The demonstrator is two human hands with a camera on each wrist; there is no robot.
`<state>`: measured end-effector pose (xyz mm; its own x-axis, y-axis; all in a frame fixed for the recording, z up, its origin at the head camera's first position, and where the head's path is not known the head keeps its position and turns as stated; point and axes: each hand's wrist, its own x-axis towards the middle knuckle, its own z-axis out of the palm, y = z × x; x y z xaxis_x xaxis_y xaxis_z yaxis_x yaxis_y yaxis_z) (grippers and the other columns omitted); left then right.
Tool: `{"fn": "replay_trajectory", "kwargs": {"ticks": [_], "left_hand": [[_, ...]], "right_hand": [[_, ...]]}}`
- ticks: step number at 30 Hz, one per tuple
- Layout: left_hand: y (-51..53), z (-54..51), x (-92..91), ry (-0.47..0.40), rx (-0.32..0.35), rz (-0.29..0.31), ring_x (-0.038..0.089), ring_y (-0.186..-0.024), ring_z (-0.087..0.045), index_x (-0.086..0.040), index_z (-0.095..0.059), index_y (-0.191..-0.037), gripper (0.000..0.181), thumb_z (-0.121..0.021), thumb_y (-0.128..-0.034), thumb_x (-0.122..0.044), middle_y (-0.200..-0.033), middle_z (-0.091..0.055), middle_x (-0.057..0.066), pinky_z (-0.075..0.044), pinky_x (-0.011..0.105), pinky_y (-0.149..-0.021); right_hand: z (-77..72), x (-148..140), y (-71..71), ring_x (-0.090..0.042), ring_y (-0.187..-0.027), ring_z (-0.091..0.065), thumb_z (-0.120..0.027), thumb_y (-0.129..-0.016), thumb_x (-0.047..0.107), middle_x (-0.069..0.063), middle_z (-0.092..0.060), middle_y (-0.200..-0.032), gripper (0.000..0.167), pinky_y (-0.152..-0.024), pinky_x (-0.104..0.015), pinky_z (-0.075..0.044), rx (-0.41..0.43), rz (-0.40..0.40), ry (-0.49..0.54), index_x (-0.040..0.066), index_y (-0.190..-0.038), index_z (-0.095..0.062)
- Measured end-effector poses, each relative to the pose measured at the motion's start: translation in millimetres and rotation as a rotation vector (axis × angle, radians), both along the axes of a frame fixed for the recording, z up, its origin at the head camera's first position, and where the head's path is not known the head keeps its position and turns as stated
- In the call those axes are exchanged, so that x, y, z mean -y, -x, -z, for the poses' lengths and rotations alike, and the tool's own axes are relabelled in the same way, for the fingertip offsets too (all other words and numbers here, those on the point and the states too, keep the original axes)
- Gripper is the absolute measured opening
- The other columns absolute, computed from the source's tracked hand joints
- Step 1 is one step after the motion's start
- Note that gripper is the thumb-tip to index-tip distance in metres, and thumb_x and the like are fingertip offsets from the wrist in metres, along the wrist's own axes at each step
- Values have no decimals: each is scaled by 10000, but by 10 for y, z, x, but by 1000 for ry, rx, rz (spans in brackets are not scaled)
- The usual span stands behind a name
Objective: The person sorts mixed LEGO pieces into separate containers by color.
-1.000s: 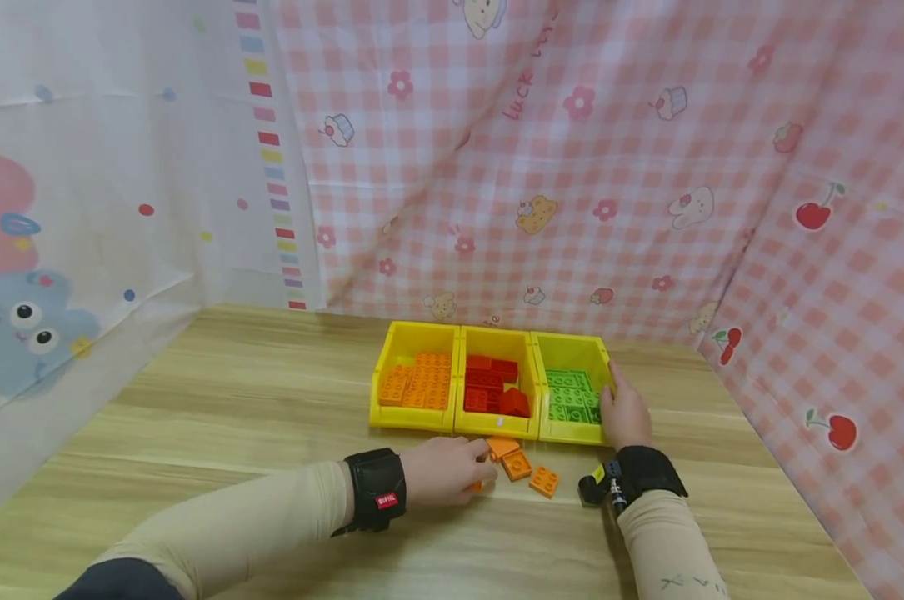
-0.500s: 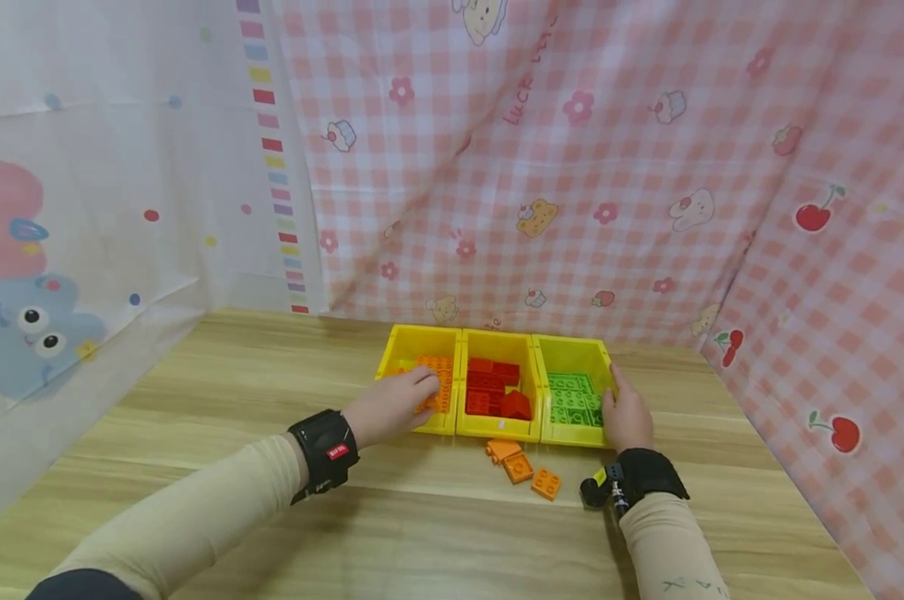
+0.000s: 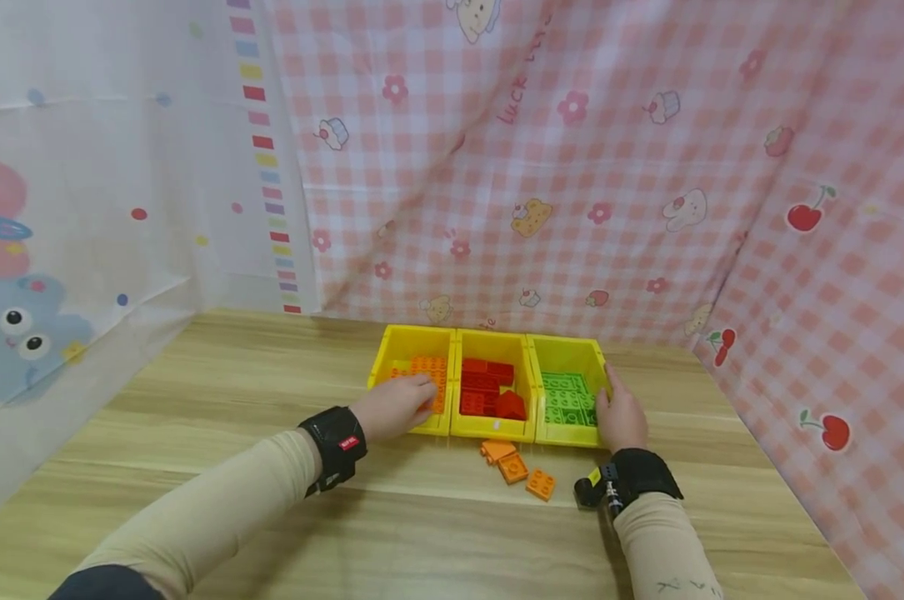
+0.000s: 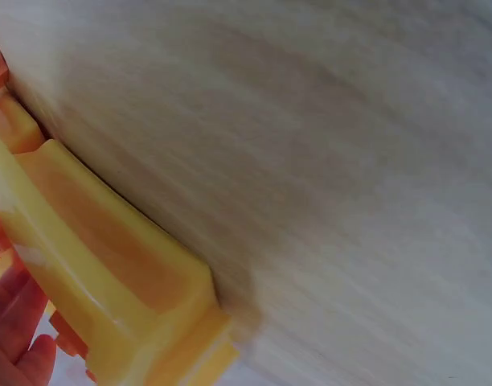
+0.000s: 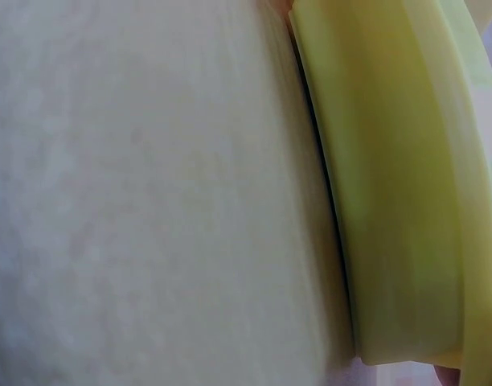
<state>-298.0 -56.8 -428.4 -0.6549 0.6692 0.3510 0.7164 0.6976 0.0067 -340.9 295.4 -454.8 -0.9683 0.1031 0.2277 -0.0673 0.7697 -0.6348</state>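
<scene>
My left hand (image 3: 395, 406) reaches over the front rim of the left yellow bin (image 3: 377, 367), among its orange bricks (image 3: 431, 367). In the left wrist view its fingers (image 4: 13, 297) are bent behind the bin wall (image 4: 109, 233), close to orange pieces; whether they hold a brick is hidden. At the far right my right hand (image 3: 622, 419) grips the side wall of the right bin (image 3: 602, 358), which contains green bricks (image 3: 567, 396). The right wrist view is mostly that bin's outer wall (image 5: 391, 193). Loose orange bricks (image 3: 513, 467) lie on the table before the middle bin.
Between the other two bins stands the middle yellow bin (image 3: 494, 429) with red bricks (image 3: 481, 392). All three touch side by side on the wooden table (image 3: 272, 367). A pink checked cloth (image 3: 437, 167) hangs behind, and a white printed cloth (image 3: 122, 167) at the left.
From the loose orange bricks, my left hand has moved left and up into the left bin; the orange brick under it has gone from the table. My right hand stays on the right bin.
</scene>
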Motion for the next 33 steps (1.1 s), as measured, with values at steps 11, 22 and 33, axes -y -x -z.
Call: {"fn": "replay_trajectory", "kwargs": {"ticks": [11, 22, 33], "left_hand": [[-110, 18, -52, 25, -185, 67, 124, -702, -513, -136, -578, -789, 78, -648, -822, -141, -767, -529, -42, -445, 319, -719], [-484, -69, -849, 388, -134, 246, 119, -1084, -524, -208, -626, -1182, 290, -621, -895, -255, -1184, -590, -63, -394, 282, -921], [-411, 40, -1282, 596, -167, 185, 94, -1090, -509, -288, -577, -1255, 310, -523, -953, -244, -1193, -588, -127, -389, 273, -906]], "right_hand": [[1, 10, 0, -420, -1226, -405, -379, -992, 107, -248, -370, -1398, 502, -976, -526, -335, -11, -4, 3, 49, -1472, -246], [36, -24, 4, -412, -1236, -399, -380, -992, 114, -239, -370, -1404, 497, -985, -521, -329, -18, 3, 11, 54, -1470, -257], [-11, -7, -21, -396, -1260, -377, -372, -995, 121, -229, -358, -1417, 505, -1005, -511, -309, 6, -1, 25, 73, -1480, -239]]}}
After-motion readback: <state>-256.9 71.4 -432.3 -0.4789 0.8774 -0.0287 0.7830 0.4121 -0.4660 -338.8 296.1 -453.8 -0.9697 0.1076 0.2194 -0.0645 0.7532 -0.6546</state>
